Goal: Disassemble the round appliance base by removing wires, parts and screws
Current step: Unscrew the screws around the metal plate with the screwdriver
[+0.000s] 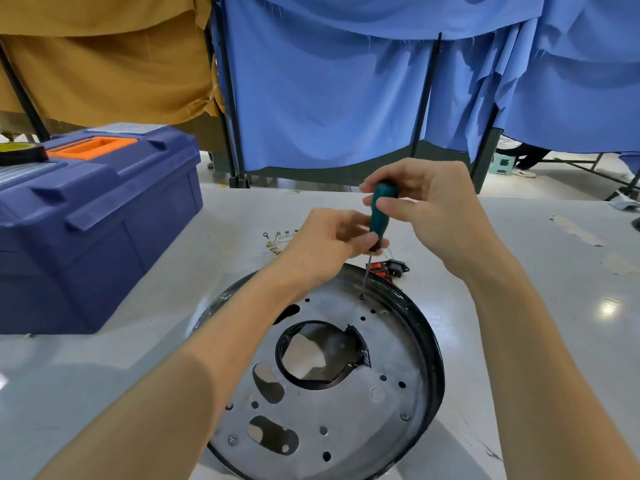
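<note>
Teal screwdriver (379,216) gripped by left hand (322,244) and right hand (426,199), tip seemingly on screw (361,296).

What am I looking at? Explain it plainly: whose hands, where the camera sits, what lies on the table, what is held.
There is no machine here. A person works with bare hands, and the single picture comes from a camera worn on their head, looking forward and down. On the grey table lies a round appliance base, a metal plate in a black rim. Both hands have their grip on a teal-handled screwdriver: the right hand at the handle's top, the left hand pinching its lower end. Its tip stands on a screw near the plate's far edge. Beyond lie small loose screws and terminals and a black part with red switches. A blue toolbox sits at the left.
</note>
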